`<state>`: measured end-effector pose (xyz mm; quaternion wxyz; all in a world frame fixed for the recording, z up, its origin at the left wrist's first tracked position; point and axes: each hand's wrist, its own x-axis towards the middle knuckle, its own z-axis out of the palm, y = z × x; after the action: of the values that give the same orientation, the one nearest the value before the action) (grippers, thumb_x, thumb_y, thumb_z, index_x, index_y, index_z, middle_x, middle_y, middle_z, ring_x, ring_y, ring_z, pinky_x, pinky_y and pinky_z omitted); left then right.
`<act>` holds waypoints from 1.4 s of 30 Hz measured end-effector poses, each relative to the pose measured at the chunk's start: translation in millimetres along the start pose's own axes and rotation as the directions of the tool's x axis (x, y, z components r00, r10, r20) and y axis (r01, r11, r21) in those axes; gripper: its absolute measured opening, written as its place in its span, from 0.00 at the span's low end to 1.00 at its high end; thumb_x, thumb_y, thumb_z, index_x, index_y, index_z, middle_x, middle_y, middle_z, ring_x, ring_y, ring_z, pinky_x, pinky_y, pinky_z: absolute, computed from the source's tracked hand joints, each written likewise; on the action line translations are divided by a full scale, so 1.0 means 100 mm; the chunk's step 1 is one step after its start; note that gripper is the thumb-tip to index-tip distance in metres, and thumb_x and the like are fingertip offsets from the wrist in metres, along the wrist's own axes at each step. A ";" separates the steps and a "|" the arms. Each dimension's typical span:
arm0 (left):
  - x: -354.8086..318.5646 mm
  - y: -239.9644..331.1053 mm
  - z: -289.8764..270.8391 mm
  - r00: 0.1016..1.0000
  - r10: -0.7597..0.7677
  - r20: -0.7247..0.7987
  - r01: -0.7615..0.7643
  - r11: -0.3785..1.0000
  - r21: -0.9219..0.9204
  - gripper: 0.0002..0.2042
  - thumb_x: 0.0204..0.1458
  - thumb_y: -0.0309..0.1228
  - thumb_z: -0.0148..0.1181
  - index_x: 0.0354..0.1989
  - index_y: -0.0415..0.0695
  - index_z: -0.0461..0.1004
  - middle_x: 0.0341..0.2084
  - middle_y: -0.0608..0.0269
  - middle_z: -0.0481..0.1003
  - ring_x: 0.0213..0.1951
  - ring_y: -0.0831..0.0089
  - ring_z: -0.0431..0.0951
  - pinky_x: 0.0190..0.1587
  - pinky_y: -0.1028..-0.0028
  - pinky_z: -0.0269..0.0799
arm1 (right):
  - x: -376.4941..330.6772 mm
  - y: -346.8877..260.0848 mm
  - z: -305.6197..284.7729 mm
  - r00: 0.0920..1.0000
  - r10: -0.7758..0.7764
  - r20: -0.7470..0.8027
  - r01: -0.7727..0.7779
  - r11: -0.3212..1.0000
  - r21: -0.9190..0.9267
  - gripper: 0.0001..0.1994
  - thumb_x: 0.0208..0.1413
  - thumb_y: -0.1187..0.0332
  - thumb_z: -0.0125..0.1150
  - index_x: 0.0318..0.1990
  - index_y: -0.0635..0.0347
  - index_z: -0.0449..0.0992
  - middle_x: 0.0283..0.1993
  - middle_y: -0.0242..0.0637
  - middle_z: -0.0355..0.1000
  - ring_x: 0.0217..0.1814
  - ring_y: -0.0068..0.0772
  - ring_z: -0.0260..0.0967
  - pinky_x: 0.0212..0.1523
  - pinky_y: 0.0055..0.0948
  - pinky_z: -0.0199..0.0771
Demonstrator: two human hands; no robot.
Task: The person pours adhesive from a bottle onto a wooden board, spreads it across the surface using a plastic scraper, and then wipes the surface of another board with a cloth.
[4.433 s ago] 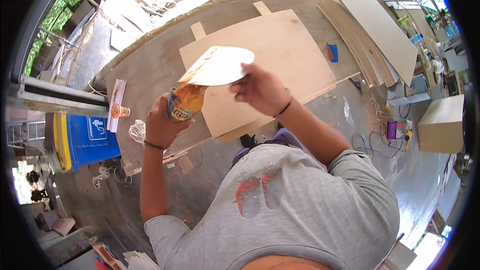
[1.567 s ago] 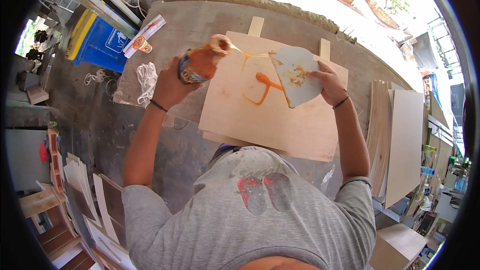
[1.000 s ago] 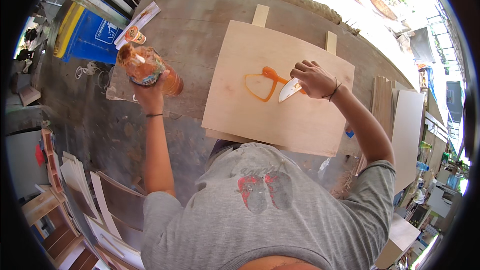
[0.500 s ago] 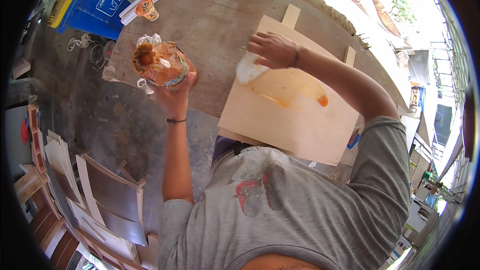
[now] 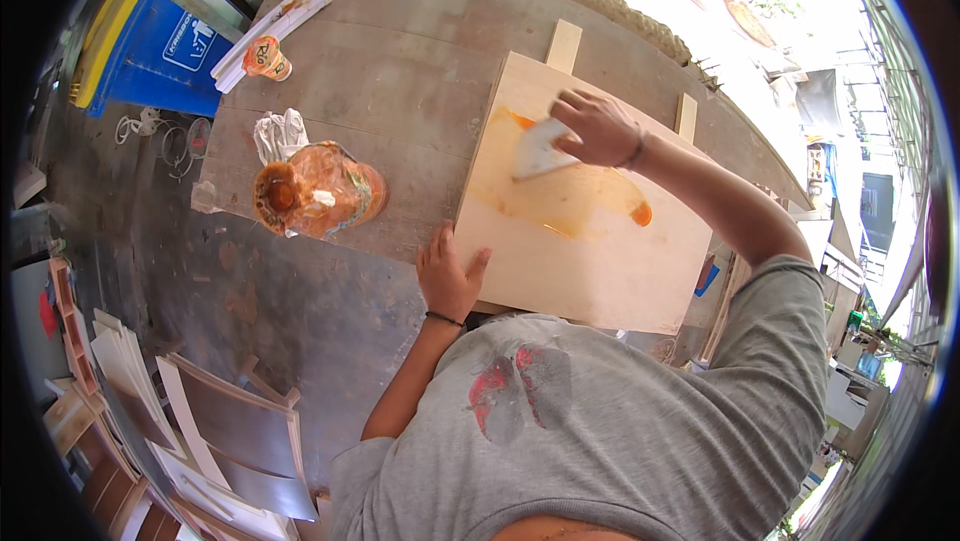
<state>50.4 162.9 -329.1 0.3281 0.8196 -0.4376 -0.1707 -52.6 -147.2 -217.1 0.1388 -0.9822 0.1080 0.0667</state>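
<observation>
A pale wooden board (image 5: 600, 276) lies on the worktable, smeared with wet amber liquid (image 5: 640, 213) in streaks and a thicker spot. My right hand (image 5: 598, 129) is closed on a flat white cloth (image 5: 543, 151), pressed against the board's wet upper part; its exact folds are hard to make out. At the board's near left corner rests my left hand (image 5: 448, 276), fingers stretched out, holding nothing. A stained orange-brown plastic bottle (image 5: 340, 191) stands at the table's left edge, apart from both hands, its wide mouth toward me.
Beside the bottle sits a crumpled white cloth (image 5: 280, 136). Farther back are an orange-and-white cup (image 5: 268, 59) and white strips (image 5: 300, 16). Wood battens (image 5: 563, 46) stick out from under the board. A blue bin (image 5: 165, 56) stands at left; panels (image 5: 235, 411) lean below.
My left hand has let go of the bottle, which now stands on the table, and moved right to the board. My right hand has moved the white cloth right across the board.
</observation>
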 end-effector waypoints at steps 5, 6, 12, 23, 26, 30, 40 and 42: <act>0.00 -0.03 0.05 1.000 -0.023 -0.009 0.023 0.999 -0.027 0.34 0.47 0.52 0.59 0.53 0.35 0.63 0.43 0.46 0.72 0.43 0.50 0.74 0.43 0.58 0.68 | 0.93 0.24 -0.08 0.962 0.139 -0.237 -0.160 0.985 -0.070 0.20 0.46 0.63 0.59 0.46 0.58 0.64 0.45 0.43 0.67 0.47 0.48 0.67 0.43 0.44 0.70; 0.02 -0.01 0.04 1.000 -0.029 0.000 0.029 0.999 -0.041 0.34 0.47 0.52 0.59 0.53 0.35 0.63 0.43 0.46 0.73 0.43 0.50 0.74 0.42 0.58 0.69 | 1.06 0.33 -0.16 0.950 0.214 -0.228 -0.238 0.968 -0.083 0.21 0.46 0.62 0.59 0.47 0.58 0.64 0.47 0.44 0.67 0.47 0.49 0.68 0.44 0.45 0.70; 0.04 -0.02 0.01 0.999 -0.048 0.013 0.049 0.997 -0.057 0.33 0.47 0.51 0.60 0.53 0.35 0.64 0.42 0.46 0.73 0.42 0.50 0.75 0.41 0.60 0.71 | 1.02 0.64 -0.60 0.833 0.380 -0.402 -0.399 0.916 0.039 0.24 0.45 0.54 0.62 0.46 0.59 0.64 0.41 0.46 0.72 0.43 0.50 0.71 0.42 0.43 0.71; 0.00 -0.06 0.07 0.998 -0.050 0.022 0.052 0.995 -0.086 0.34 0.48 0.52 0.59 0.54 0.36 0.62 0.42 0.45 0.72 0.42 0.49 0.75 0.41 0.59 0.70 | -0.32 0.28 -0.13 0.800 0.479 -0.361 -0.486 0.870 0.078 0.21 0.44 0.58 0.62 0.43 0.59 0.66 0.40 0.45 0.70 0.41 0.51 0.69 0.40 0.44 0.70; 0.00 -0.05 0.05 0.998 -0.055 0.005 0.055 0.997 -0.063 0.34 0.48 0.52 0.59 0.54 0.37 0.62 0.42 0.45 0.72 0.42 0.48 0.75 0.41 0.59 0.70 | -0.67 -0.03 0.08 0.911 0.317 -0.265 -0.279 0.945 0.173 0.21 0.44 0.61 0.63 0.42 0.61 0.66 0.36 0.45 0.69 0.38 0.51 0.69 0.39 0.43 0.70; 0.00 -0.04 0.05 0.997 -0.067 0.024 0.069 0.996 -0.056 0.34 0.48 0.53 0.58 0.55 0.37 0.62 0.42 0.45 0.72 0.43 0.48 0.74 0.41 0.59 0.70 | -0.72 -0.27 0.28 0.893 0.423 -0.155 -0.405 0.904 0.134 0.18 0.46 0.61 0.60 0.42 0.58 0.65 0.38 0.42 0.67 0.39 0.49 0.69 0.36 0.44 0.70; 0.01 -0.01 0.01 0.998 -0.057 0.011 0.057 0.998 -0.040 0.34 0.48 0.52 0.59 0.54 0.34 0.63 0.44 0.44 0.71 0.45 0.49 0.73 0.43 0.60 0.70 | 0.13 0.86 -0.48 0.660 0.593 -0.461 -0.648 0.760 0.049 0.25 0.46 0.55 0.61 0.50 0.58 0.64 0.46 0.47 0.69 0.47 0.51 0.69 0.46 0.44 0.69; 0.00 -0.01 0.06 0.997 -0.071 0.013 0.072 0.997 -0.039 0.34 0.48 0.52 0.60 0.53 0.34 0.63 0.44 0.44 0.71 0.45 0.49 0.73 0.43 0.60 0.70 | -0.43 0.72 -0.34 0.703 0.463 -0.541 -0.536 0.844 0.026 0.24 0.45 0.58 0.61 0.48 0.58 0.65 0.41 0.46 0.70 0.44 0.50 0.70 0.44 0.43 0.70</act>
<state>47.9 161.0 -334.4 0.3352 0.8271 -0.4064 -0.1958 -107.1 -216.4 -196.2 0.0145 -0.9021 0.3993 -0.1630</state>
